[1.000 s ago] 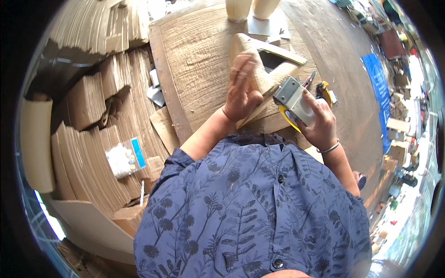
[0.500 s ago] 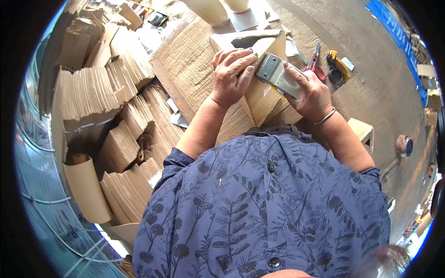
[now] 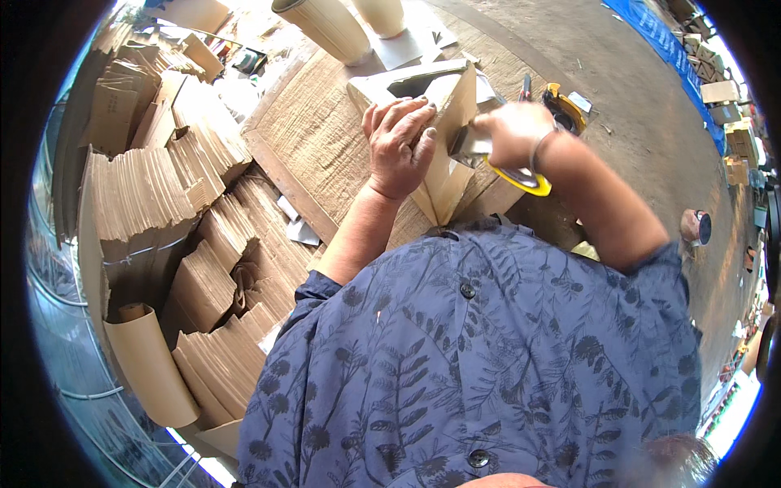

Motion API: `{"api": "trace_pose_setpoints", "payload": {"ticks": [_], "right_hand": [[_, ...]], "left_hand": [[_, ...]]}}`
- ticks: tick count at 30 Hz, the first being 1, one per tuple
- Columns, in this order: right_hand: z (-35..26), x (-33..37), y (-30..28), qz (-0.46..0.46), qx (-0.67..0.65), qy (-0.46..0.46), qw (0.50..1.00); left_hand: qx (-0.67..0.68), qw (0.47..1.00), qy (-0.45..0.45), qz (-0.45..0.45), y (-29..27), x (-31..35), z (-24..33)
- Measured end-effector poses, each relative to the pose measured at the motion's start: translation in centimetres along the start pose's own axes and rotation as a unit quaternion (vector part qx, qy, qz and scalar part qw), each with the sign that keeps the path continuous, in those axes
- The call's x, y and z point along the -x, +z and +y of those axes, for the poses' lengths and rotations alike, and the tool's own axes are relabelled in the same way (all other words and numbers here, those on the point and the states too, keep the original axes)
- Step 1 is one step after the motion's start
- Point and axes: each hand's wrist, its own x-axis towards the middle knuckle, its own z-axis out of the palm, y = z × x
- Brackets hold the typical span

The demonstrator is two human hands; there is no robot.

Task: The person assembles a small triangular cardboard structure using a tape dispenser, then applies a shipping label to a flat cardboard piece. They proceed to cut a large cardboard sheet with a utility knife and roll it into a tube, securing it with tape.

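Stacks of flattened brown cardboard [image 3: 154,195] flank a fibreboard worktop [image 3: 325,138] where the left hand [image 3: 399,146] presses flat on a half-folded tan cardboard box [image 3: 443,122], its seam seemingly unfinished, while the right hand [image 3: 512,134] grips a yellow-handled metal tool [image 3: 521,175].

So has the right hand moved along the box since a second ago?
Yes. The right hand with the tape gun has slid down the cardboard box, away from its open top, toward the person.

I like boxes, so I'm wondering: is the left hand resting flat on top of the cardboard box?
Yes, the left hand lies palm-down with its fingers spread on the box, which stands on the table.
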Motion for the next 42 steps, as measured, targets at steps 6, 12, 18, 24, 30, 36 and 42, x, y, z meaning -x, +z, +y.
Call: {"api": "trace_pose_setpoints", "payload": {"ticks": [6,12,18,24,30,36,42], "right_hand": [[3.1,-0.4,3.4,-0.151,0.144,0.054,0.977],[4.1,5.4,11.7,0.356,-0.688,0.117,0.621],[0.8,2.4,13.6,0.397,-0.784,0.02,0.477],[2.6,-0.1,8.9,0.382,-0.732,0.01,0.564],[2.3,3.3,6.1,0.519,-0.319,-0.053,0.791],[0.1,6.8,2.4,0.539,-0.142,-0.175,0.812],[0.2,7.1,1.9,0.482,-0.093,-0.154,0.857]], "left_hand": [[-0.022,1.0,-0.006,-0.002,-1.7,3.4,3.0],[-0.04,0.998,-0.012,0.045,-5.0,6.0,0.7],[-0.024,0.989,-0.149,-0.011,-6.6,5.7,-2.3],[-0.219,0.928,-0.238,-0.187,-6.2,4.3,4.7],[-0.125,0.961,-0.203,-0.138,-6.7,4.2,3.2],[0.495,0.781,-0.379,-0.023,-6.5,-2.0,5.8],[0.533,0.743,-0.406,-0.007,-5.6,-3.3,5.6]]}}
